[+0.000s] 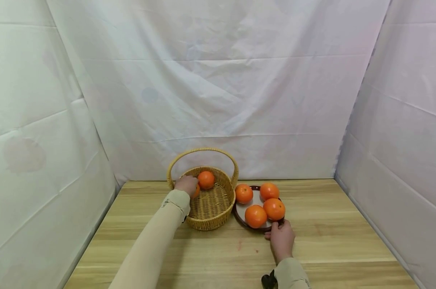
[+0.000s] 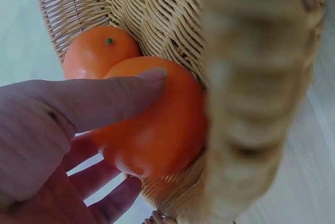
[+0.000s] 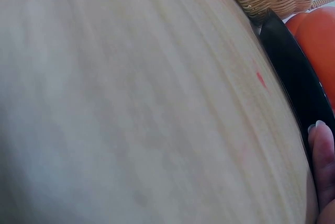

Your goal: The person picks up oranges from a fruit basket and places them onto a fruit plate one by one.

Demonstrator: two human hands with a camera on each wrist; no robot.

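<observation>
My left hand (image 1: 187,184) reaches over the left rim of a wicker basket (image 1: 208,222) and grips an orange (image 2: 167,114) inside it. In the left wrist view the thumb lies across the orange's top, with the fingers beneath. Touching it is a second orange (image 1: 206,180) with a small green stem mark. My right hand (image 1: 282,240) holds the near right rim of a dark-edged round plate (image 1: 242,209), fingertips against its side. Several oranges rest on the plate, including one near the front (image 1: 255,216). Most of the right hand lies outside the right wrist view.
The basket's tall arched handle (image 1: 203,149) rises above it and looms close in the left wrist view. Basket and plate stand side by side on a wooden table (image 1: 329,241). White cloth (image 1: 218,92) hangs behind the table and along both sides.
</observation>
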